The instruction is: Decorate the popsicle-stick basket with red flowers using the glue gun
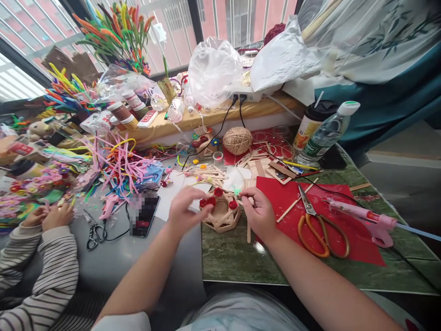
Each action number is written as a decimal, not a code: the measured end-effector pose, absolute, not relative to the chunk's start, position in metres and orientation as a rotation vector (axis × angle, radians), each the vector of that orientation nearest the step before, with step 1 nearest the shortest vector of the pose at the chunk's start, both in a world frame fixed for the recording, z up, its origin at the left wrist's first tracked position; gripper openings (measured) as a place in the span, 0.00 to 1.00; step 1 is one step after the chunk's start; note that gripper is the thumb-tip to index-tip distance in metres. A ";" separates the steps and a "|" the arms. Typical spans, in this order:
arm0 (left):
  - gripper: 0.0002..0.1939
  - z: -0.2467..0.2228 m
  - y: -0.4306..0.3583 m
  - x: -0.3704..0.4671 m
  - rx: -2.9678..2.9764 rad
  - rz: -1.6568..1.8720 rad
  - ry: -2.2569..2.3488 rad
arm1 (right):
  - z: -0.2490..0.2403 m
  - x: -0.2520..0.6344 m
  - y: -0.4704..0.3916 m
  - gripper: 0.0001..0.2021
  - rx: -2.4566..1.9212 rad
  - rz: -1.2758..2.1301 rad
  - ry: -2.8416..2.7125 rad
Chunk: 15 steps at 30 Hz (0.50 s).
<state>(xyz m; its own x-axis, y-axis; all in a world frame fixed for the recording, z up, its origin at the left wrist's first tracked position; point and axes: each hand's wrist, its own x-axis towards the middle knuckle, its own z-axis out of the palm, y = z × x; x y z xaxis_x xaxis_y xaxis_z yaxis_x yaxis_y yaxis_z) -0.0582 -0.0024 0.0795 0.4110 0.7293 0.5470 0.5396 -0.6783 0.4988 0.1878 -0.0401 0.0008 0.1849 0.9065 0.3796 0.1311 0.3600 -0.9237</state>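
In the middle of the head view lies a many-sided frame [227, 226] built from craft sticks, with red roses [218, 192] along its rim. My left hand [184, 212] hovers at its left side, thumb and fingers apart and curved, beside the roses there; I see nothing held in it. To the right of the frame, my right hand [257, 211] is closed in a pinch. A small light-green piece [237, 191] shows at those fingertips; its exact kind is too small to tell.
Scissors [315, 225] and a pink glue gun [365, 216] lie on red paper [365, 250] at right. Behind are loose craft sticks, a twine ball [237, 140] and a water bottle [327, 133]. A phone [146, 215] lies left, near a co-worker's hands [57, 214].
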 end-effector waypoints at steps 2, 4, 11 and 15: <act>0.08 0.068 -0.026 -0.063 2.543 1.058 0.940 | 0.000 0.186 -0.042 0.06 -1.085 0.725 -1.288; 0.08 0.057 -0.034 -0.066 2.640 0.984 0.872 | 0.000 0.184 -0.045 0.06 -1.082 0.714 -1.315; 0.12 0.045 -0.026 -0.078 2.724 0.850 0.741 | 0.002 0.179 -0.047 0.08 -1.063 0.622 -1.389; 0.14 0.042 -0.028 -0.082 2.744 0.793 0.741 | 0.008 0.181 -0.049 0.11 -1.065 0.495 -1.495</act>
<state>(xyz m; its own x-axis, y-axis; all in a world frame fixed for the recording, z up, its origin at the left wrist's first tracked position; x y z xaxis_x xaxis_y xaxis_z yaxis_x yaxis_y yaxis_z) -0.0823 -0.0278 0.0425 0.7319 0.5134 0.4480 0.4115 -0.8571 0.3099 0.1814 -0.0487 0.0083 0.0909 0.8298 0.5506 0.3373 0.4945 -0.8010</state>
